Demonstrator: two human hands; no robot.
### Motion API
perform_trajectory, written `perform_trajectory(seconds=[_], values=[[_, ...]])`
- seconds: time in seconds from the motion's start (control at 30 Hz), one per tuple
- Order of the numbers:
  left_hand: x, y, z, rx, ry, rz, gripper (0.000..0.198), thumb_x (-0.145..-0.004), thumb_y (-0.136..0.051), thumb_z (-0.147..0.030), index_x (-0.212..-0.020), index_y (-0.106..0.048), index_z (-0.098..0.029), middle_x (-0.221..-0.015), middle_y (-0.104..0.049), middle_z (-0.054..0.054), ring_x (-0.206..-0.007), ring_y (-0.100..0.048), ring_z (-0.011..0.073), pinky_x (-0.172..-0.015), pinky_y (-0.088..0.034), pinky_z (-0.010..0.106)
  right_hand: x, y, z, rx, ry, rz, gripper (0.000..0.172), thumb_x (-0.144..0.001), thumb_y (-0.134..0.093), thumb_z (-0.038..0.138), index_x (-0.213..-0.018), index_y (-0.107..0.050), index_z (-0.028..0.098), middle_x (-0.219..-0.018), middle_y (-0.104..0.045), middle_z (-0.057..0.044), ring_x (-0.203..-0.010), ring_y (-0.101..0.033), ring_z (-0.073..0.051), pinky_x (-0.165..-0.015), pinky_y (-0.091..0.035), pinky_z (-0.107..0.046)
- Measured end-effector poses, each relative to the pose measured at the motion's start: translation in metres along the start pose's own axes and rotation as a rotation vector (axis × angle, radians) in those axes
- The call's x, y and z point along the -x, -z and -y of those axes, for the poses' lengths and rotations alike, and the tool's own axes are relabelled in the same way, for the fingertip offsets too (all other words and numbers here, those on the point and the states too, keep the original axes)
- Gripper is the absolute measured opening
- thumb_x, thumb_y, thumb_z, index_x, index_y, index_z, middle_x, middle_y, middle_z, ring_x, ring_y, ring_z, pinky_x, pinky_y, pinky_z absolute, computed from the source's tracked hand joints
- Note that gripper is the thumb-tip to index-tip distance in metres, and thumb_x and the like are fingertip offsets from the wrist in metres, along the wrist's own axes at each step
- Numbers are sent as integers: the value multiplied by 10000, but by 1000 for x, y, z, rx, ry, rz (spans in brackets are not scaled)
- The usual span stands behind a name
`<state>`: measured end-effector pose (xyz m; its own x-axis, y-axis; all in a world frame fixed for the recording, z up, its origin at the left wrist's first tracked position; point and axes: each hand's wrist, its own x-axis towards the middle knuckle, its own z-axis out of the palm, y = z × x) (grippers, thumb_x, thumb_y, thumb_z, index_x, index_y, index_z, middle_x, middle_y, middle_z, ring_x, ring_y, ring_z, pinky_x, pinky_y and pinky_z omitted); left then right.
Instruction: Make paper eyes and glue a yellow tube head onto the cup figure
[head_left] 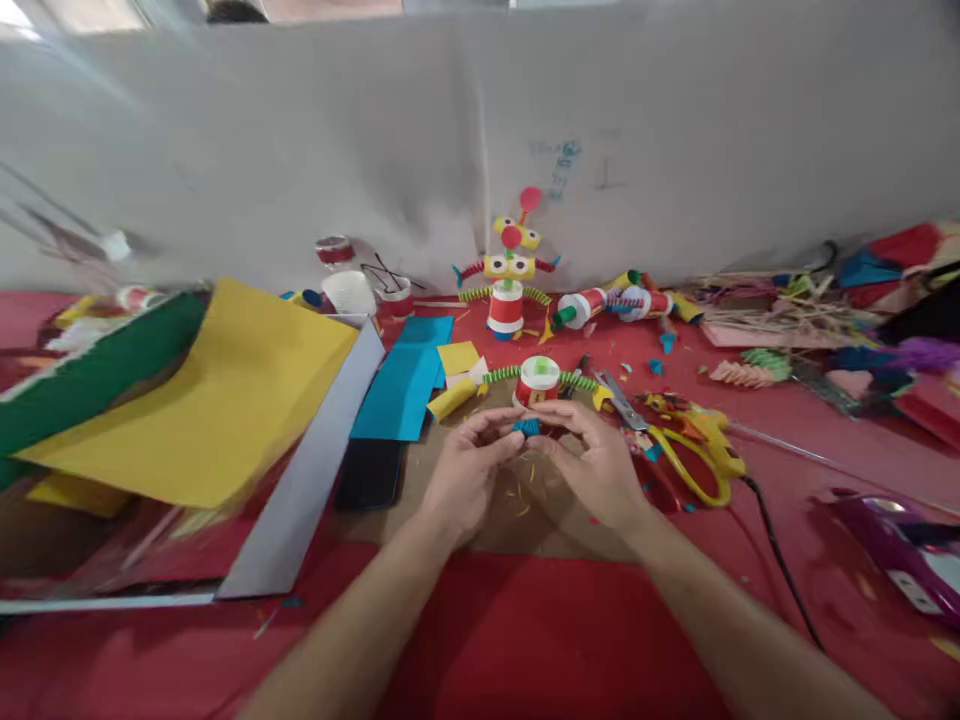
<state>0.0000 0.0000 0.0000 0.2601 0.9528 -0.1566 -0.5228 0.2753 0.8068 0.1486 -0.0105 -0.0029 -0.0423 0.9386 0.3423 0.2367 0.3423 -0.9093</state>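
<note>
Between the fingertips of my left hand and my right hand is a small folded blue paper piece, pleated in narrow folds. Both hands are closed in a pinch on it. Just beyond my fingers stands a red and white paper cup figure with green pleated arms spread to the sides and a yellow hand on the right arm. A rolled yellow paper tube lies near my left hand. My wrists rest above a brown board strewn with small yellow scraps.
Blue paper sheets and a black phone lie left, beside a box holding yellow paper. Finished cup figures stand behind. Scissors, a yellow glue gun with its cord and a purple device are at right.
</note>
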Motion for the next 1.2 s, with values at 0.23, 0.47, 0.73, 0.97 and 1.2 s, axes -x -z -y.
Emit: perform_trajectory(seconds=[0.23, 0.47, 0.73, 0.97, 1.2], values=[[-5, 5, 1, 138, 135, -8, 265, -720, -665, -105, -984, -681, -128, -958, -701, 83, -818, -655, 130, -828, -499, 246, 1, 1, -1, -130, 3, -21, 358, -757, -680, 225, -1087, -544, 236, -1006, -642, -35, -863, -623, -160, -785, -521, -328], [-4, 2, -1, 217, 176, -22, 192, -710, -630, -53, -884, -678, -117, -876, -709, 63, -783, -662, 130, -848, -501, 268, 0, 1, -1, -56, 34, -37, 328, -789, -636, 207, -1106, -562, 246, -1088, -625, -40, -893, -609, -153, -817, -510, -341], [-4, 5, 2, 189, 303, 0, 154, -726, -658, -139, -878, -673, -118, -844, -708, 60, -776, -661, 145, -839, -483, 279, -1, 5, 1, 70, 47, -8, 240, -835, -582, 243, -1073, -615, 252, -1023, -641, -27, -897, -598, -155, -810, -492, -339], [-3, 1, 0, 225, 308, 76, 203, -832, -559, -244, -945, -651, -102, -816, -708, 94, -712, -649, 119, -667, -470, 197, 2, 0, 2, 102, 134, 1, 526, -719, -690, 179, -1197, -486, 255, -1080, -570, -38, -1001, -547, -189, -873, -458, -366], [0, -3, -1, 235, 310, 175, 165, -827, -555, -194, -944, -644, -119, -814, -705, 91, -717, -645, 122, -682, -462, 204, 4, -2, 2, 94, 158, -6, 441, -740, -633, 140, -1144, -495, 251, -1118, -560, -48, -1005, -559, -193, -875, -470, -372]])
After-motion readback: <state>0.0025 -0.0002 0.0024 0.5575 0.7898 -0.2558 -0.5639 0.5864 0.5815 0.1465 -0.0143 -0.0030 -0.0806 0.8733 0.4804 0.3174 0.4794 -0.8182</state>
